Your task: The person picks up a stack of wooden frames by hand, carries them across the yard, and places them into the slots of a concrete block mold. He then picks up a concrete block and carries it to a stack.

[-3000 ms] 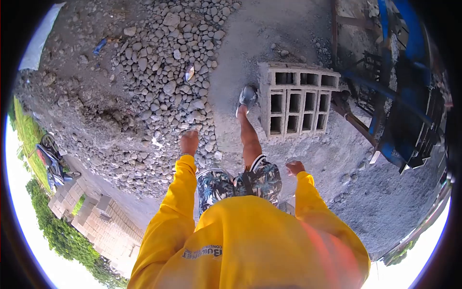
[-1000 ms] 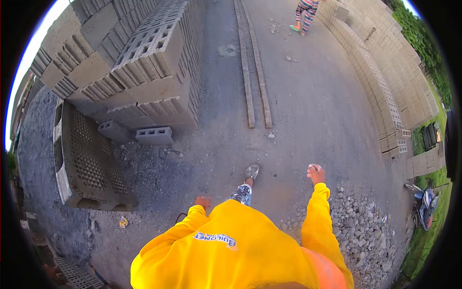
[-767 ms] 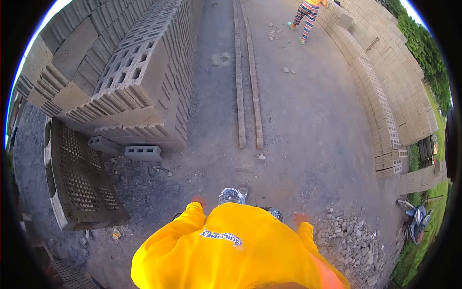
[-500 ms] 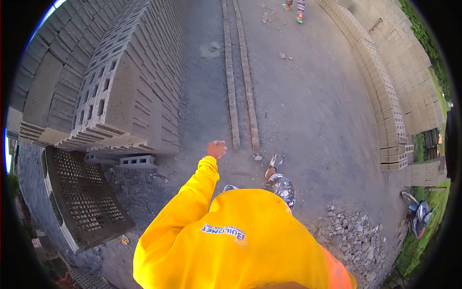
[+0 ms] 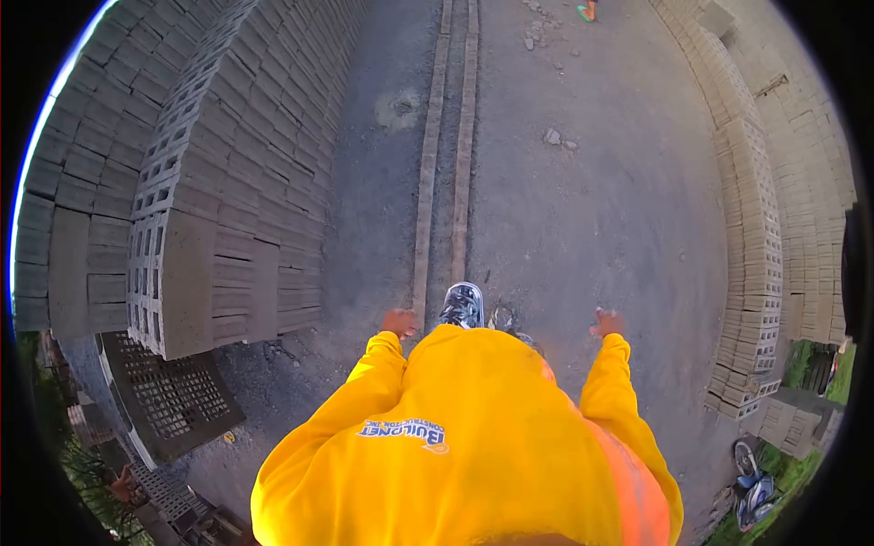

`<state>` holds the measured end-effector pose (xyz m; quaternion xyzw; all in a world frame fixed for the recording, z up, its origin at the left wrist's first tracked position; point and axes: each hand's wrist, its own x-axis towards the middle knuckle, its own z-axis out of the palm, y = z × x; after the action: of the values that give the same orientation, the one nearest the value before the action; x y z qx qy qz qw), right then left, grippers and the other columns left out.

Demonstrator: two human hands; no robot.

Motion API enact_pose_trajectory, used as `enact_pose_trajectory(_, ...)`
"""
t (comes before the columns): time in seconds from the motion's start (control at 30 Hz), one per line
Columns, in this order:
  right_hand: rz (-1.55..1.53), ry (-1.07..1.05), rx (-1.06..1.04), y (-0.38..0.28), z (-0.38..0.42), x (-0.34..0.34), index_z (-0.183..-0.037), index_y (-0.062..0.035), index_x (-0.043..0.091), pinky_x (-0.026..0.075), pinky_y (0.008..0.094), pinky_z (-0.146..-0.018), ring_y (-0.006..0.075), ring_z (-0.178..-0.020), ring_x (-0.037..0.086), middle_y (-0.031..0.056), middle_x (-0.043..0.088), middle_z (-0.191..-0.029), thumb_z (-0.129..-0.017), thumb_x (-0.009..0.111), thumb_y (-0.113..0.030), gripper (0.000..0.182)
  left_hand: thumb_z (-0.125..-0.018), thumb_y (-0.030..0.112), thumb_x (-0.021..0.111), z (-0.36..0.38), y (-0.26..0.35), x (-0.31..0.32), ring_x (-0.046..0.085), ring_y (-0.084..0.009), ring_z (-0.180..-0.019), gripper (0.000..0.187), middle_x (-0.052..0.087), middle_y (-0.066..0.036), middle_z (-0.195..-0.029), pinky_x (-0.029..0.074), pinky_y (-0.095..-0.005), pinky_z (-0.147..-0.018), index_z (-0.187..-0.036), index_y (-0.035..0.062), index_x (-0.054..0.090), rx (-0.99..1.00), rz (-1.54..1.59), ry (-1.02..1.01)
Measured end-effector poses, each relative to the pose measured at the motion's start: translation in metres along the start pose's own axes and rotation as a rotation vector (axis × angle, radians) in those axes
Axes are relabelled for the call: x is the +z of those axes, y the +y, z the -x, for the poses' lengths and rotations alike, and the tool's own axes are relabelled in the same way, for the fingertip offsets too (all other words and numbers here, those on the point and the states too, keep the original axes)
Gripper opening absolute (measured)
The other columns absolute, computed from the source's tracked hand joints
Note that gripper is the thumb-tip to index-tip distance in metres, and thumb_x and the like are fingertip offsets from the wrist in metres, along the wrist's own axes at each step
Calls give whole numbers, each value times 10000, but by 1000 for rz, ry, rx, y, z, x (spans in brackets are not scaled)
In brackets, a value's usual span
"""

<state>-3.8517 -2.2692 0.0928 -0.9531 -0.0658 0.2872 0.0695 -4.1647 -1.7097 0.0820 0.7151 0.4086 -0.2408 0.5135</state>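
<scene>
My left hand (image 5: 399, 322) hangs in front of my body beside the near end of the two long wooden rails (image 5: 426, 182). Its fingers are loosely bent, with nothing seen in them. Out to the other side, over bare ground, my right hand (image 5: 607, 322) is empty too, its fingers loosely apart. I wear a yellow long-sleeved top (image 5: 473, 400). One shoe (image 5: 462, 305) is forward, close to the ends of the rails.
Tall stacks of hollow concrete blocks (image 5: 264, 173) rise on the left, and another block wall (image 5: 751, 209) runs along the right. A perforated panel (image 5: 173, 396) leans at lower left. Stones (image 5: 555, 138) lie ahead. A motorcycle (image 5: 756, 496) stands at lower right. Another person's foot (image 5: 587, 13) shows far ahead.
I have moved forward, and the rail ends are now at my feet. My right hand has come into view. The rubble pile at right has mostly passed out of sight.
</scene>
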Motion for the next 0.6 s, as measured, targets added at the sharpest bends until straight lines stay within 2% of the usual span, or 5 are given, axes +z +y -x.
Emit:
enact_pose_trajectory(0.03, -512, 145, 162, -5, -59, -38, -1143, 11, 640, 569, 332, -666, 274, -758, 718, 155, 708, -1027, -917, 671, -268, 361, -887, 331, 531, -6, 11, -2, 680, -226, -605, 356, 736, -125, -840, 473, -361, -467, -930, 17, 693, -45, 27, 47)
enact_pose_trajectory(0.2, -646, 396, -42, -142, -209, -243, -1106, 22, 660, 560, 312, -684, 216, -746, 703, 140, 720, -978, -916, 661, -219, 306, -890, 305, 522, -84, 36, -6, 706, -236, -645, 329, 740, -126, -843, 520, -373, -522, -912, 20, 686, -449, 241, 74)
enact_pose_trajectory(0.43, -688, -167, 98, -171, -401, -242, -1125, -6, 640, 578, 393, -608, 238, -776, 712, 124, 715, -950, -913, 673, -236, 315, -797, 337, 653, -252, 197, -45, 718, -325, -803, 301, 735, -148, -923, 550, -472, -669, -973, 93, 670, 19, -504, 97)
enact_pose_trajectory(0.5, -526, -346, 191, -184, -402, -259, -1123, -89, 661, 561, 416, -606, 269, -802, 717, 101, 725, -991, -931, 629, -327, 306, -772, 324, 680, -331, 270, -72, 711, -332, -801, 284, 732, -131, -886, 544, -483, -668, -943, 98, 666, 92, -344, 94)
enact_pose_trajectory(0.6, 351, -322, -304, -189, -413, -265, -1140, -87, 662, 560, 364, -656, 215, -833, 727, 56, 745, -969, -910, 644, -329, 334, -865, 313, 627, -418, 426, -140, 696, -245, -747, 301, 733, -106, -888, 522, -386, -612, -1011, 53, 675, 68, -93, 186)
